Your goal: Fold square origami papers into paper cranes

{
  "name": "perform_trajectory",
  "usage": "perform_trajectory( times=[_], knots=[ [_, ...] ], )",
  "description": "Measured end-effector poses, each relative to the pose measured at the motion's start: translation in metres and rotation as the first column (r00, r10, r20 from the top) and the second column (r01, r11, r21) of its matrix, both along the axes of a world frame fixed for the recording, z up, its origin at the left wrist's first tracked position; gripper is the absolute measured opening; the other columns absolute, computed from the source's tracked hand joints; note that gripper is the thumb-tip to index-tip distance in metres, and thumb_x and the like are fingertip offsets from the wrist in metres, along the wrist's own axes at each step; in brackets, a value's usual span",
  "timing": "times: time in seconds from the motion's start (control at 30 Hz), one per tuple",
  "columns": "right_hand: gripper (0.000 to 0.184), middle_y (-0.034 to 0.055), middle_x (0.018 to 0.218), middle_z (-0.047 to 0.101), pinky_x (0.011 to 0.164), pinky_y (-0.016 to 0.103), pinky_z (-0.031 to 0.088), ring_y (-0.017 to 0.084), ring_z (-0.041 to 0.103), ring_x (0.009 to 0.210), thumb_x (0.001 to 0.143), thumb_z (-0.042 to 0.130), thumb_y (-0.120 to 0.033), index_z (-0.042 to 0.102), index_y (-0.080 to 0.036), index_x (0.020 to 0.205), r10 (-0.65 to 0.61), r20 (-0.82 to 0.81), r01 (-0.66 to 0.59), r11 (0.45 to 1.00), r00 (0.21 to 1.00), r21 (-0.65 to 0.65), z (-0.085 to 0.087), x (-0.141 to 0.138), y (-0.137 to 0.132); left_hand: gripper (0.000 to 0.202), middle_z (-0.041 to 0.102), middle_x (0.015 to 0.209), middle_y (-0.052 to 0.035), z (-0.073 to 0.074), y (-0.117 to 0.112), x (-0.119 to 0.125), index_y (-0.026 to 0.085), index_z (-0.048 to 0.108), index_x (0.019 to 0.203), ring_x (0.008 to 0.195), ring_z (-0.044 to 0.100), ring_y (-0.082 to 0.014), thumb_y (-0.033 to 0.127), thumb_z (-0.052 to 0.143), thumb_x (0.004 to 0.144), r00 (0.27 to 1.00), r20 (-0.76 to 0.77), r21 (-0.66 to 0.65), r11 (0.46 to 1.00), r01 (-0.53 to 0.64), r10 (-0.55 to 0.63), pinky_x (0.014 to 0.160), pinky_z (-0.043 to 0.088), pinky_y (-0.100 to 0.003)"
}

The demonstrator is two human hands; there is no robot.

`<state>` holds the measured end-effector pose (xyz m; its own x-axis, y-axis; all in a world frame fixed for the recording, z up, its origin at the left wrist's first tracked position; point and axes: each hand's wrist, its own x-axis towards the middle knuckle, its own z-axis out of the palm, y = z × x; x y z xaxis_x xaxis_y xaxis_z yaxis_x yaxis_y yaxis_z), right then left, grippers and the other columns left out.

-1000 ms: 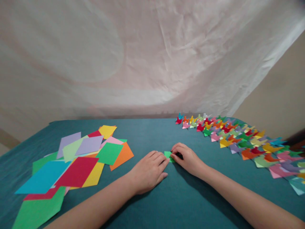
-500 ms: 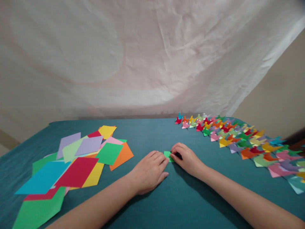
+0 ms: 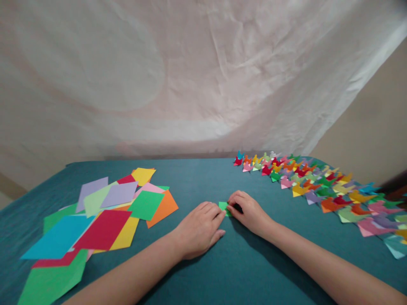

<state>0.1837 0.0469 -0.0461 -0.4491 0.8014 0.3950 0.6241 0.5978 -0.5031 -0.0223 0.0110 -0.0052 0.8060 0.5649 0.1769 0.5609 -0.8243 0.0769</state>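
A small folded piece of green paper [image 3: 222, 206] lies on the cloth between my two hands, its ends partly covered by fingers. My right hand [image 3: 248, 209] pinches its right side between thumb and forefinger, the other fingers curled. From the other side, my left hand [image 3: 202, 226] rests palm down with fingers laid flat, the fingertips touching the paper's left edge and the thumb apart. Exactly how the paper is folded cannot be made out.
Loose paper sheets in many colours, including a red sheet [image 3: 103, 230] and a blue sheet [image 3: 60, 236], overlap at left. Several rows of folded paper birds, one of them yellow [image 3: 299, 189], stand along the right. A teal cloth [image 3: 203, 178] covers the table; a pale curtain [image 3: 190, 76] hangs behind.
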Motion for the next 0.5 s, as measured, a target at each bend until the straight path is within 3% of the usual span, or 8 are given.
perform_trajectory(
  times=[0.5],
  knots=[
    [0.008,0.0048,0.083,0.057,0.073,0.032,0.044,0.018,0.052,0.08,0.082,0.054,-0.014,0.054,-0.019,0.076,0.001,0.002,-0.001,1.0,1.0,0.001,0.0,-0.0003,-0.0006,0.04,0.052,0.116,-0.0116,0.0008,0.0001,-0.0005,0.014,0.046,0.123,0.11,0.046,-0.0254,0.035,0.048,0.089,1.0,-0.02,-0.026,1.0,-0.005,0.004,0.097,0.036,-0.04]
  ],
)
